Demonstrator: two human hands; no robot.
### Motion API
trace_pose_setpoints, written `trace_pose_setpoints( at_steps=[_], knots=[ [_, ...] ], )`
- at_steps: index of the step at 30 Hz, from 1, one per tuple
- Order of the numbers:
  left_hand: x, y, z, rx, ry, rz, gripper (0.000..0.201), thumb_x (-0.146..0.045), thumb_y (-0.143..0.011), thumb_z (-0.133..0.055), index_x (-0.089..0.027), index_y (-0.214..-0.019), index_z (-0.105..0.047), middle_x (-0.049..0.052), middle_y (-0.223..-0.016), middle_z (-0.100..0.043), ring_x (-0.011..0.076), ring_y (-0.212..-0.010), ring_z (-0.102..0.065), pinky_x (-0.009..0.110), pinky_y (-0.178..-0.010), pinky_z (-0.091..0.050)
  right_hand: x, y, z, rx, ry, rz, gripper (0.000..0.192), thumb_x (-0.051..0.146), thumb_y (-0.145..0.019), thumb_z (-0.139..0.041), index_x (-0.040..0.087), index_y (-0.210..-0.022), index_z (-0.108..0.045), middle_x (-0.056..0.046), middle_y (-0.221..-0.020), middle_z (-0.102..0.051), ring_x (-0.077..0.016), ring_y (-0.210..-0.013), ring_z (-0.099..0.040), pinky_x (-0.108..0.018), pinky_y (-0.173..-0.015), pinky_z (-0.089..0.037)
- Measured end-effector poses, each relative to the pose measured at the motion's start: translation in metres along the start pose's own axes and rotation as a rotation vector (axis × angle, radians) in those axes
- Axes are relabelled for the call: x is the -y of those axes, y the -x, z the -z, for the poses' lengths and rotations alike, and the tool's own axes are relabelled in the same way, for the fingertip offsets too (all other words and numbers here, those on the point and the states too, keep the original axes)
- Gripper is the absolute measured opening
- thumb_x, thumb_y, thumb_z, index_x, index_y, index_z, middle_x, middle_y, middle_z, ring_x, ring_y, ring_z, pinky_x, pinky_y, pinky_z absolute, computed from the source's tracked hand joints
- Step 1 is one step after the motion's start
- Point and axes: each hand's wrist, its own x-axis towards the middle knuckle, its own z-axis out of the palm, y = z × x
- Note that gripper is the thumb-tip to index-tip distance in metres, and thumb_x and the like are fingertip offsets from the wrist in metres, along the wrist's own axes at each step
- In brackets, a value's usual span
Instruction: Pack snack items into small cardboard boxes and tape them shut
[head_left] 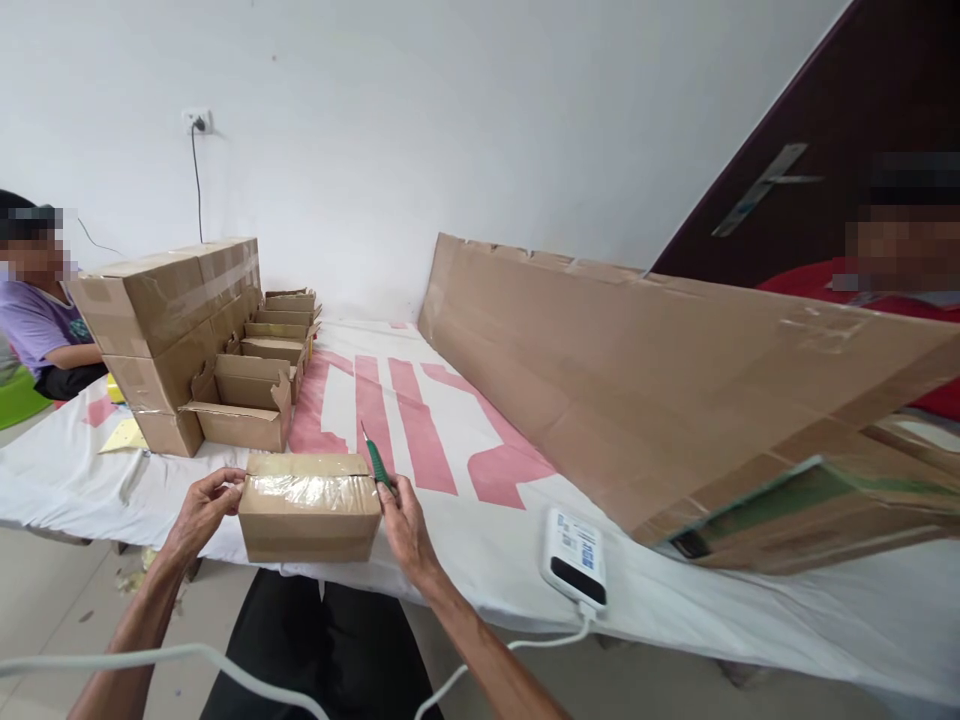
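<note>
- From the head view, a taped cardboard box [309,515] sits at the near edge of the cloth-covered table [487,560], left of that edge's middle, clear shiny tape running along its top.
- The left hand [210,505] has its fingers bent, thumb and fingertips against the box's left end.
- The right hand [405,520] grips a green-handled tool [380,465] with a thin tip pointing up and away, just beside the box's right end.
- Toward the table's left edge stand stacked sealed cartons [176,320]; along their right side runs a row of open cartons [244,400].
- A large cardboard panel [600,380] slants along the table's right part, from near the wall toward the near edge.
- Between box and panel, close to the near edge, lies a white portable device [575,560] with a white cable [551,640] plugged in.
</note>
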Motion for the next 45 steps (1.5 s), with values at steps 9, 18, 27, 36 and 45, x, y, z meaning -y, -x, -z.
trace_pose_setpoints(
  at_steps=[9, 18, 27, 36, 45],
  knots=[
    [-0.005, -0.010, -0.006, 0.070, -0.023, -0.102, 0.046, -0.059, -0.074, -0.081, -0.018, -0.094, -0.081, 0.013, -0.115, -0.076, 0.0263, -0.096, -0.071, 0.035, -0.081, -0.058, -0.004, -0.004, 0.000, -0.034, 0.021, 0.016, 0.045, 0.067, -0.094, -0.053, 0.025, -0.109, -0.064, -0.008, -0.107, -0.076, -0.0288, -0.101, -0.066, -0.041, -0.089, -0.053],
    [-0.023, -0.017, -0.026, 0.118, 0.087, -0.090, 0.055, -0.068, -0.076, -0.081, -0.017, -0.095, -0.084, 0.016, -0.143, -0.068, 0.0351, -0.122, -0.067, 0.044, -0.103, -0.055, -0.007, -0.010, 0.003, -0.030, 0.010, 0.049, 0.043, 0.064, -0.096, -0.052, 0.025, -0.112, -0.062, -0.008, -0.107, -0.075, -0.0283, -0.098, -0.067, -0.041, -0.087, -0.054],
    [-0.007, -0.006, -0.023, 0.135, 0.037, -0.164, 0.037, -0.052, -0.077, -0.084, -0.020, -0.097, -0.082, 0.016, -0.148, -0.059, 0.0359, -0.137, -0.057, 0.036, -0.092, -0.062, -0.005, -0.006, 0.013, 0.018, 0.026, 0.097, 0.040, 0.060, -0.099, -0.051, 0.026, -0.117, -0.062, -0.008, -0.110, -0.076, -0.0286, -0.105, -0.067, -0.041, -0.090, -0.054],
    [-0.014, 0.006, -0.023, 0.071, -0.025, -0.221, 0.034, -0.050, -0.084, -0.077, -0.021, -0.100, -0.081, 0.016, -0.156, -0.055, 0.0357, -0.139, -0.058, 0.038, -0.096, -0.061, -0.007, -0.004, 0.014, 0.084, 0.014, 0.110, 0.038, 0.055, -0.100, -0.051, 0.025, -0.121, -0.061, -0.009, -0.117, -0.074, -0.0270, -0.111, -0.066, -0.039, -0.096, -0.054],
    [0.001, 0.005, -0.011, 0.034, 0.025, -0.214, 0.035, -0.052, -0.076, -0.086, -0.021, -0.094, -0.083, 0.017, -0.147, -0.058, 0.0379, -0.140, -0.056, 0.041, -0.098, -0.062, 0.003, -0.007, 0.003, 0.100, 0.002, 0.090, 0.040, 0.057, -0.096, -0.054, 0.025, -0.116, -0.064, -0.008, -0.110, -0.074, -0.0275, -0.105, -0.066, -0.039, -0.091, -0.054]
  ],
)
